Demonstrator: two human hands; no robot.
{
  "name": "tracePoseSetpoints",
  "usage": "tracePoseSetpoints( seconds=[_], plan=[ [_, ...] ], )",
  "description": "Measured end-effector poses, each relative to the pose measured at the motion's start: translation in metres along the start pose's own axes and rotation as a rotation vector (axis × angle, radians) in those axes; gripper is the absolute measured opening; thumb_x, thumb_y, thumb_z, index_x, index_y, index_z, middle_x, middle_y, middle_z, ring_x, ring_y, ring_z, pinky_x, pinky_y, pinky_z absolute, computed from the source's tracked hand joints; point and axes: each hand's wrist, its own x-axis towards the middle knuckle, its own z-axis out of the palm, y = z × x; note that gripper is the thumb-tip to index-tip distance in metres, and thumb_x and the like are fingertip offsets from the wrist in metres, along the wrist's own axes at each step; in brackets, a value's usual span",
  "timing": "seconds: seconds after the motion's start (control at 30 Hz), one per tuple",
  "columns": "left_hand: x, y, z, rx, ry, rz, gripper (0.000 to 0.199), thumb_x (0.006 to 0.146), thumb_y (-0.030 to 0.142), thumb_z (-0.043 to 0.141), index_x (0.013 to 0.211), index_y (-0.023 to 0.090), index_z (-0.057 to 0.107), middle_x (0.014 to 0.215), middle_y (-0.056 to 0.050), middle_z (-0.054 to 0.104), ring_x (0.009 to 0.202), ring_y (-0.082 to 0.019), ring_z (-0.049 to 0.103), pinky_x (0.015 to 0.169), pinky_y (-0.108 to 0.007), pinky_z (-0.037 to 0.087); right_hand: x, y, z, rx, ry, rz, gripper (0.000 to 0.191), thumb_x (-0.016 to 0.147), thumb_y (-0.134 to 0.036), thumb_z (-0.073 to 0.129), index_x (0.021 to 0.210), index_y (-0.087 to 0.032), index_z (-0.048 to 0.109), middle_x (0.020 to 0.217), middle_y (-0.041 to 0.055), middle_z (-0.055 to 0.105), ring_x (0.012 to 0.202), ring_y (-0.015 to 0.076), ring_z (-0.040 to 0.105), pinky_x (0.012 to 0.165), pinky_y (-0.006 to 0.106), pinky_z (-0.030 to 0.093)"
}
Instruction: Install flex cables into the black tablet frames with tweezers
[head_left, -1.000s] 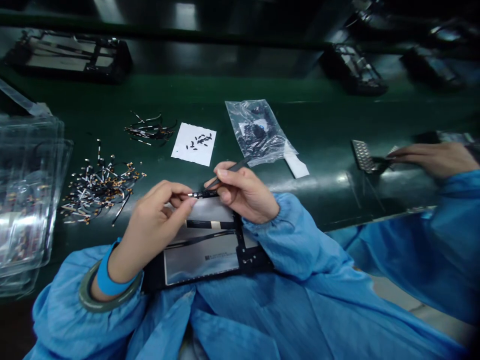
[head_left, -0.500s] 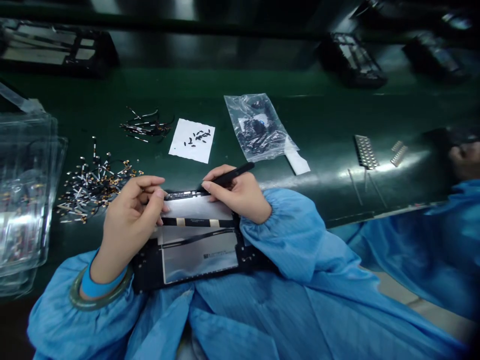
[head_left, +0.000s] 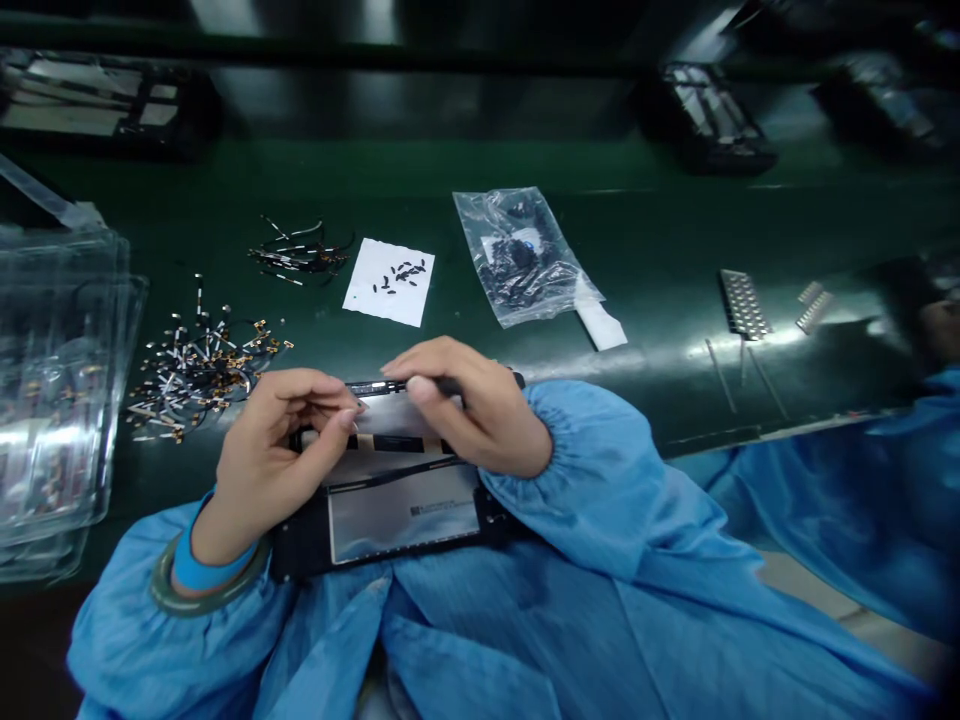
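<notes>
A flat black device, like an opened tablet with a silver panel (head_left: 405, 525) and a black cable strip across it, lies at the bench edge in front of my body. Over its upper left part is my left hand (head_left: 296, 450), fingers curled and thumb drawn near the forefinger; whatever is pinched there is too small to make out. My right hand (head_left: 487, 410) closes round a black pen-shaped tool (head_left: 518, 379), mostly covered by the fingers. That hand's forefinger and thumb reach to the device's upper edge strip (head_left: 367, 388).
A pile of small flex cables (head_left: 202, 375) lies left, with more black cables (head_left: 300, 255) behind. White paper (head_left: 390, 305) bears small black pieces. Beyond are a clear plastic bag (head_left: 517, 260), clear trays (head_left: 60, 420), a perforated metal block (head_left: 744, 305) and black boxes (head_left: 712, 120). A co-worker's sleeve (head_left: 840, 500) shows right.
The tool in my right hand has tipped down from its raised slant and is now mostly hidden. My left hand has moved slightly right over the device, its thumb nearer the middle.
</notes>
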Motion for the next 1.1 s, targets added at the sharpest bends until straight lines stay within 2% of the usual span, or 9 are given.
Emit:
tracePoseSetpoints(
  seconds=[0.07,0.13,0.3,0.4,0.63,0.9,1.1],
  plan=[
    [0.000,0.000,0.001,0.011,-0.008,0.050,0.028,0.085,0.012,0.063,0.108,0.023,0.053,0.088,0.003,0.068,0.072,-0.011,0.069,0.064,-0.022,0.058,0.002,-0.003,0.005,-0.122,-0.052,-0.090,0.012,0.094,-0.018,0.053,0.097,-0.015,0.064,0.095,0.0068,0.073,0.092,0.0142,0.068,0.083,0.026,0.055],
    [0.000,0.000,0.002,0.036,-0.002,0.067,0.030,0.085,0.011,0.063,0.110,0.024,0.053,0.090,0.002,0.069,0.073,-0.011,0.069,0.066,-0.022,0.058,0.001,-0.005,0.009,-0.220,-0.053,-0.137,0.012,0.093,-0.020,0.056,0.093,-0.014,0.066,0.091,0.0061,0.074,0.088,0.0142,0.068,0.079,0.025,0.055],
    [-0.002,-0.008,0.002,0.096,-0.008,0.072,0.031,0.085,0.012,0.064,0.112,0.023,0.054,0.093,0.001,0.068,0.075,-0.011,0.070,0.070,-0.021,0.059,-0.003,-0.009,0.014,-0.459,-0.078,-0.194,0.016,0.094,-0.016,0.053,0.095,-0.012,0.068,0.095,0.0062,0.075,0.083,0.0142,0.069,0.073,0.024,0.055],
    [-0.002,-0.013,0.001,0.166,-0.028,0.108,0.028,0.084,0.013,0.064,0.109,0.022,0.054,0.091,0.000,0.066,0.073,-0.010,0.069,0.066,-0.019,0.058,-0.004,-0.011,0.015,-0.557,-0.121,-0.202,0.022,0.095,-0.014,0.048,0.095,-0.010,0.069,0.092,0.0062,0.075,0.081,0.0142,0.069,0.069,0.024,0.054],
    [-0.001,-0.016,0.002,0.226,-0.047,0.135,0.026,0.086,0.014,0.060,0.108,0.022,0.051,0.090,0.000,0.063,0.070,-0.010,0.068,0.064,-0.019,0.058,-0.004,-0.010,0.014,-0.550,-0.222,-0.181,0.029,0.099,-0.015,0.040,0.102,-0.008,0.068,0.092,0.0076,0.073,0.083,0.0143,0.068,0.069,0.024,0.051],
    [-0.001,-0.015,0.002,0.251,-0.113,0.088,0.024,0.087,0.016,0.058,0.109,0.022,0.051,0.093,-0.002,0.064,0.075,-0.012,0.069,0.065,-0.023,0.058,-0.006,-0.006,0.016,-0.545,-0.297,-0.130,0.030,0.099,-0.019,0.037,0.096,-0.013,0.067,0.092,0.0073,0.072,0.081,0.0145,0.066,0.067,0.025,0.048],
    [0.001,-0.014,0.006,0.084,-0.108,0.032,0.023,0.087,0.014,0.058,0.106,0.021,0.049,0.085,0.000,0.064,0.075,-0.012,0.069,0.068,-0.023,0.058,-0.005,-0.005,0.015,-0.540,-0.231,-0.113,0.027,0.097,-0.022,0.042,0.089,-0.016,0.067,0.085,0.0041,0.072,0.076,0.0131,0.065,0.065,0.024,0.046]
  ],
)
